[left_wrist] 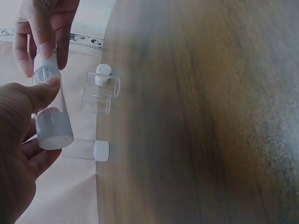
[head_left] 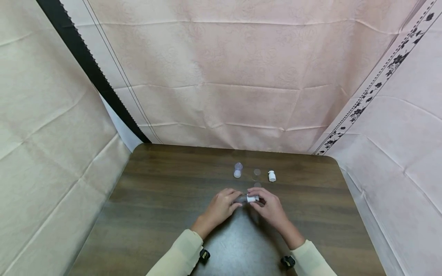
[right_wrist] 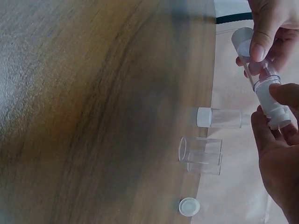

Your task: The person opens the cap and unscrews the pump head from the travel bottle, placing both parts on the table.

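Both hands hold a clear plastic pump bottle (left_wrist: 55, 130) with a white base, tilted above the table. My left hand (head_left: 222, 207) grips its clear body, the thumb lying along the side in the left wrist view. The white pump top (right_wrist: 267, 99) is pinched between the thumb and fingers of my right hand (head_left: 269, 207), at the bottle's other end. Whether the top is fully seated cannot be told. Beyond the hands, a second clear bottle (right_wrist: 226, 118) with a white base stands on the table. Beside it are two clear caps (right_wrist: 205, 145) and a separate white pump top (head_left: 272, 176).
The brown wooden table (head_left: 155, 214) has rounded far corners. Pale cloth (head_left: 221, 76) hangs behind it and at both sides, with a black strip (head_left: 93, 65) at left and a floral border (head_left: 376, 84) at right. The loose parts stand near the far edge.
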The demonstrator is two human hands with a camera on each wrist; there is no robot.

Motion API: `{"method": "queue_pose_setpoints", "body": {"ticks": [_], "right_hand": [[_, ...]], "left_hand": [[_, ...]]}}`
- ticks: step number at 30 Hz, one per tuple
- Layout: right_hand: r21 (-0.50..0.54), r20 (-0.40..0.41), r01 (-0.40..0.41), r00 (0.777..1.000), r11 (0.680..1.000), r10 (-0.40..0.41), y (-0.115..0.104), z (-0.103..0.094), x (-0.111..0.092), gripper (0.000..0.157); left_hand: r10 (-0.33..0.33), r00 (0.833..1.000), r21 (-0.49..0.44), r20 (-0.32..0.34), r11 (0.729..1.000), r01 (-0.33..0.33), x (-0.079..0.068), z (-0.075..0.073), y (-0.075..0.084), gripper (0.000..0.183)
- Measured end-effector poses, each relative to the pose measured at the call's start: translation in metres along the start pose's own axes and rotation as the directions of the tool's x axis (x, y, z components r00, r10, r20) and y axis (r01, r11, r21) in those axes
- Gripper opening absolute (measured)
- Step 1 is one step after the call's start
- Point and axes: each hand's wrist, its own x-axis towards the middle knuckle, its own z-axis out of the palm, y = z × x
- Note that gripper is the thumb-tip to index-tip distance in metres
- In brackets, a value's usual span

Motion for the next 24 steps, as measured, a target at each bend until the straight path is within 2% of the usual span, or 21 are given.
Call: {"method": "queue_pose_setpoints", "body": {"ticks": [5,9,12,17,21,24], "right_hand": [[0.032,0.011,-0.017,1.000,0.999,0.017,-0.0018,-0.0040,0.0004,0.041],[0.058,0.013,-0.088,0.996,0.994,0.087,0.0003,-0.0059,0.0011,0.045],[0.052,0.013,-0.173,0.985,0.984,0.172,0.0012,-0.0060,0.0022,0.039],[0.011,0.036,-0.304,0.952,0.953,0.303,-0.0011,-0.0051,0.0048,0.027],[0.045,0.071,-0.346,0.937,0.937,0.342,-0.0027,-0.0040,0.0058,0.022],[0.087,0.086,-0.355,0.934,0.931,0.347,-0.0030,-0.0033,0.0062,0.018]], "left_hand": [[0.032,0.999,0.037,-0.043,0.999,-0.031,0.0001,0.0003,-0.0007,0.039],[0.060,0.996,0.076,-0.066,0.996,-0.055,-0.0001,0.0011,-0.0012,0.039],[0.081,0.994,0.117,-0.073,0.991,-0.072,-0.0004,0.0018,-0.0014,0.039],[0.127,0.988,0.195,-0.084,0.975,-0.108,-0.0004,0.0020,-0.0005,0.039],[0.158,0.983,0.223,-0.094,0.965,-0.134,0.0003,0.0026,-0.0003,0.039],[0.162,0.982,0.221,-0.097,0.966,-0.138,0.0008,0.0030,-0.0003,0.039]]}}
